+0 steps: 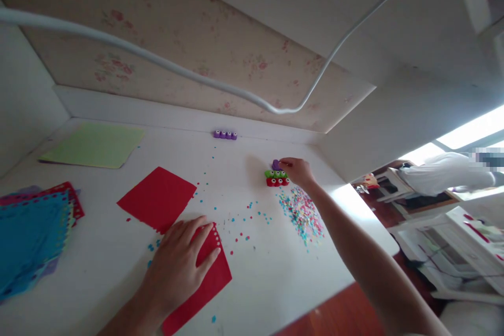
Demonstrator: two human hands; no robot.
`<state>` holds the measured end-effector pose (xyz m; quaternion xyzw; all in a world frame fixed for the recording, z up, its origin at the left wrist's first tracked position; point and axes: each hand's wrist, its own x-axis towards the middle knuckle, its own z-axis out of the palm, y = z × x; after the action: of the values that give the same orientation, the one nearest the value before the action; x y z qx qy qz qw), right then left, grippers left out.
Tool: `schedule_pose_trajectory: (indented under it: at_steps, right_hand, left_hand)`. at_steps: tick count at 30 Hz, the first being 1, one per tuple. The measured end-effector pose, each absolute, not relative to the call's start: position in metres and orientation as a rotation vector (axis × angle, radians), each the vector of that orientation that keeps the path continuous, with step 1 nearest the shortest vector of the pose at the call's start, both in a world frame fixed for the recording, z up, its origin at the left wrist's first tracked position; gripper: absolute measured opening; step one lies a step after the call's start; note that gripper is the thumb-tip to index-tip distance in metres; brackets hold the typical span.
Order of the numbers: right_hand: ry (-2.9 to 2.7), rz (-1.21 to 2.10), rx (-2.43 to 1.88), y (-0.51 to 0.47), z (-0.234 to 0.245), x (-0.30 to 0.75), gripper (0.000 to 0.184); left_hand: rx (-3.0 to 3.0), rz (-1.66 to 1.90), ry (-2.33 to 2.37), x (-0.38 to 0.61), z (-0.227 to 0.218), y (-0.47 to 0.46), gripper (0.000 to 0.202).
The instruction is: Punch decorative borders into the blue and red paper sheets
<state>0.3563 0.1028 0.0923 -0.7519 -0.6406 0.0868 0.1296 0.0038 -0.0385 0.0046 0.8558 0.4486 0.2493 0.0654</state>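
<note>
My left hand (177,262) lies flat with fingers spread on a red paper sheet (212,278) near the table's front edge. My right hand (298,170) reaches far across the white table (255,283), its fingers pinched on a small purple punch (276,164). That punch sits on top of a stack of a green row (275,174) and a red row (277,182) of small punches. A heap of colourful paper confetti (302,214) lies just in front of the stack.
Another red sheet (157,198), a light green sheet (94,145) and a pile of blue and red punched sheets (31,236) lie on the left. A purple row of punches (224,135) rests by the back wall. A white cable (236,92) hangs overhead. Another person (444,170) sits far right.
</note>
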Motion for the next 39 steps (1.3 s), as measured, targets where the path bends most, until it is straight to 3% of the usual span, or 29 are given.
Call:
schedule_pose_trajectory:
  at_steps: [20, 39]
  right_hand:
    - [-2.421, 0.034, -2.187, 0.152, 0.059, 0.361, 0.021]
    - [-2.392, -0.090, -2.214, 0.158, 0.071, 0.325, 0.035]
  left_hand:
    - [2.466, 0.719, 1.376, -0.001, 0.004, -0.035, 0.039]
    - [2.427, 0.683, 1.421, -0.004, 0.009, -0.034, 0.032]
